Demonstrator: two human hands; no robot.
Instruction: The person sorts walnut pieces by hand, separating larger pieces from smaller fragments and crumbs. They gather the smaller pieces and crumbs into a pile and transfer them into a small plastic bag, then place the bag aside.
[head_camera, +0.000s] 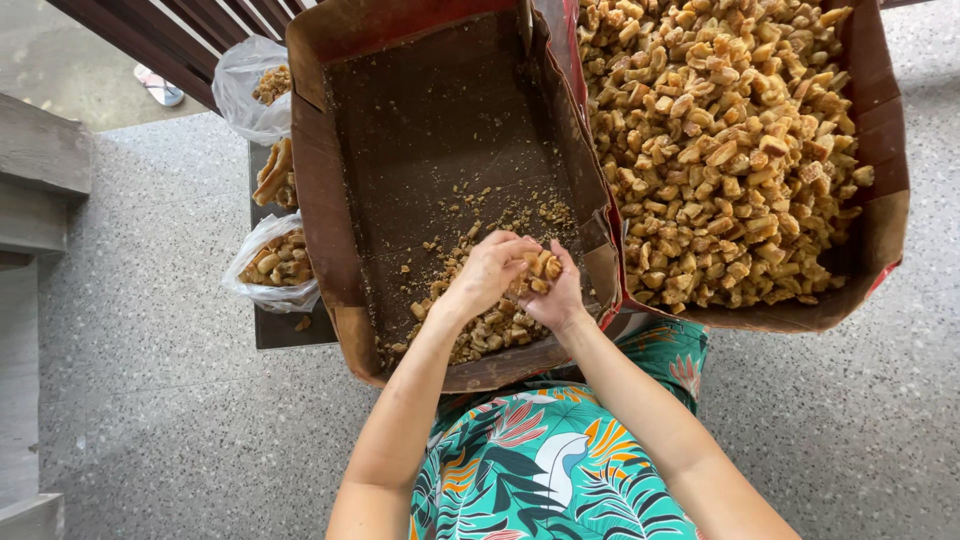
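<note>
My left hand (487, 272) and my right hand (555, 297) meet over the near end of a brown cardboard box (318, 190), cupped together around a handful of golden-brown snack pieces (541, 266). Under them lies a small heap of the same pieces and crumbs (480, 335) on the box floor. Most of that box floor is bare and dusted with crumbs. A second cardboard box (884, 130) to the right is heaped full of the snack pieces (720, 140).
Two clear plastic bags of snack pieces (272, 265) (252, 88) and a loose stack of pieces (275, 172) sit on a dark low table (285, 328) left of the boxes. Speckled grey floor surrounds everything. A concrete step (35, 170) is at far left. Another person's sandalled foot (158, 86) shows at top left.
</note>
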